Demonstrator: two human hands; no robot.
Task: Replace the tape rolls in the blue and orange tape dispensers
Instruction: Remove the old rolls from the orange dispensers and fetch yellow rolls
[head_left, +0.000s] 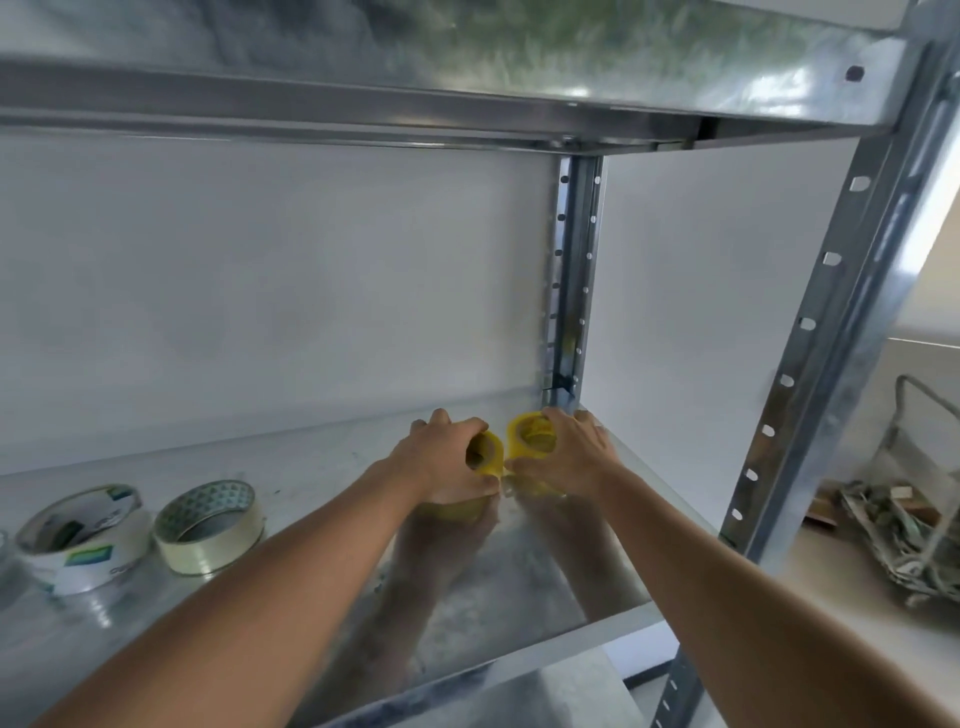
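left hand (447, 457): curled round a yellow tape roll (485, 453) | right hand (571, 457): clasped on a second yellow roll (530, 439) | both rolls held side by side over the metal shelf (156, 649), near its back corner | two pale tape rolls (208, 525) lie at shelf left

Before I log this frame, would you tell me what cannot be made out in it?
Head view only:
- Left yellow roll: mostly covered by the left hand.
- Right yellow roll: partly covered by the right hand.
- Printed roll: label too small to read.
- Bundle at far right: blurred, cut by the edge.
- Dispensers: none in view.
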